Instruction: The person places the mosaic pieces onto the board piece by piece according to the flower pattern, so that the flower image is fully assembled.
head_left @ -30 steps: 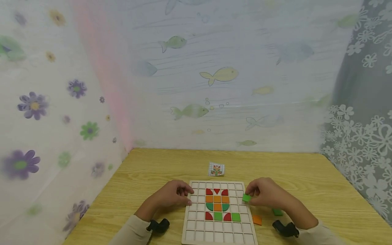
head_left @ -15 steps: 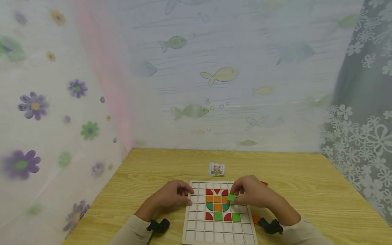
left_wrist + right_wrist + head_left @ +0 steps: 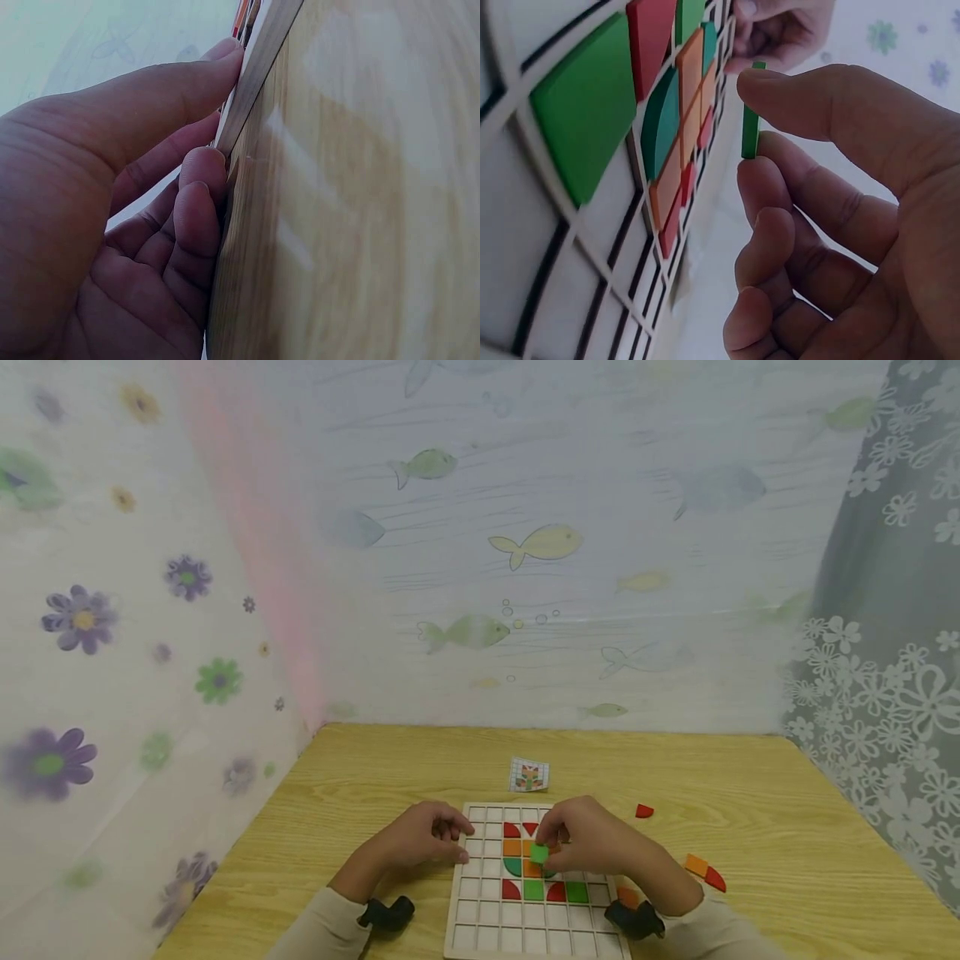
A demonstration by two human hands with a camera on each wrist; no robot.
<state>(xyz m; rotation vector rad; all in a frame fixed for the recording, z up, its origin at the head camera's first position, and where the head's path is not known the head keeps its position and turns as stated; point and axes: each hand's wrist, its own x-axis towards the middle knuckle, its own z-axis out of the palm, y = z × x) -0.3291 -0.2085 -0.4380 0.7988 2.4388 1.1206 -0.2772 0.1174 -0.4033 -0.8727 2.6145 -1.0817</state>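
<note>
The left hand [image 3: 420,842] rests its thumb and index fingertip, apart, on the left edge of the pale wooden gridded board [image 3: 487,912]; steady contact there should stop sliding. The right hand [image 3: 588,839] pinches a green square tile [image 3: 539,854] between thumb and finger, raised over the pattern; levelling it, then lowering it straight, should spare its neighbours. Which cell it suits, I cannot tell. The right hand hides some laid tiles; the print on the small white paper card [image 3: 529,775] beyond is too fine to read.

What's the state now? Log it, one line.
right grip: pinches green tile above board; left grip: touches board edge; card: beyond board
</note>
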